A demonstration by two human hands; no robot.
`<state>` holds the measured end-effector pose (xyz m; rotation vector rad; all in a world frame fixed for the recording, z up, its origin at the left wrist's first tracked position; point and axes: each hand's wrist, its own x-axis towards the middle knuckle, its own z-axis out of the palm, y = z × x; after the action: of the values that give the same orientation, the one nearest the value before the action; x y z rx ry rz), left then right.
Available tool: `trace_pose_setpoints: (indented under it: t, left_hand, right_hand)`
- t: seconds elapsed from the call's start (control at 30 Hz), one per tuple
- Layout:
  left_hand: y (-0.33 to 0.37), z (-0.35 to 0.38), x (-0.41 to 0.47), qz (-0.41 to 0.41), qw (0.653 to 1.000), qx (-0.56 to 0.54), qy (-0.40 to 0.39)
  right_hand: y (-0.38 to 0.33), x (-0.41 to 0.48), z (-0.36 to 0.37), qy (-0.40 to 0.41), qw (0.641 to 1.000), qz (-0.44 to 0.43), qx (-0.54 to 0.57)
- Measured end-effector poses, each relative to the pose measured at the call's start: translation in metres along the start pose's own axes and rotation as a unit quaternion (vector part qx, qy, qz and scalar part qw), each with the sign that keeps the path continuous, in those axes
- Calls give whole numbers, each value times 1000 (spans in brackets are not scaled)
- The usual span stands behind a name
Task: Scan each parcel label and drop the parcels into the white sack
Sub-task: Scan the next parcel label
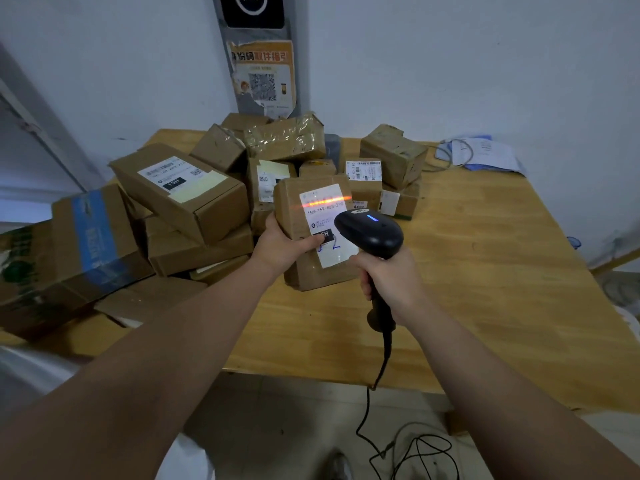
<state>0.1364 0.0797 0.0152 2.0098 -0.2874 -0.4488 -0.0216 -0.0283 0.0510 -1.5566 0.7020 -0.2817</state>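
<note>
both hands are busy: left hand grips the box, tilting its label toward the scanner that the right hand holds so its beam crosses the barcode.

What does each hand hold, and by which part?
Left hand: parcel, by its left edge, thumb on the label. Right hand: scanner, by its handle.

Cardboard parcels: about fifteen, heaped, exact count unclear. Scanner: one. Cable: one. Left hand, right hand: two. Wooden table: one. Wall poster: one.
</note>
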Motion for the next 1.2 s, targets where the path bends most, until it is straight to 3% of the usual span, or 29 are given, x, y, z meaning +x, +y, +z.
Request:
trace_pose_setpoints:
  t: [0.23, 0.43, 0.63, 0.73, 0.87, 0.93, 1.03, 1.2]
  left_hand:
    - [0, -22, -27, 43, 997, -69, 10]
    - [-32, -93, -72, 54, 989, -117, 70]
    - [-127, -196, -154, 10, 970, -155, 188]
    - [-189, -251, -210, -12, 956, -137, 259]
    - [-270, -310, -271, -92, 947, -12, 309]
    - [-304, -320, -284, -173, 940, 56, 291]
    - [-351, -317, -282, -267, 931, 154, 196]
    - [-429, -297, -243, -268, 918, 278, 87]
  right_hand:
    - [-7, 1, 23, -59, 994, -92, -26]
    - [-11, -19, 90, -135, 980, -148, 7]
    - [6, -77, 194, -258, 951, -167, 35]
    - [34, -105, 248, -281, 950, -134, 17]
    - [80, -138, 310, -308, 948, -67, -41]
    - [103, -150, 337, -327, 942, -39, -68]
    - [140, -157, 370, -341, 933, 6, -116]
    - [207, -145, 397, -311, 927, 66, -198]
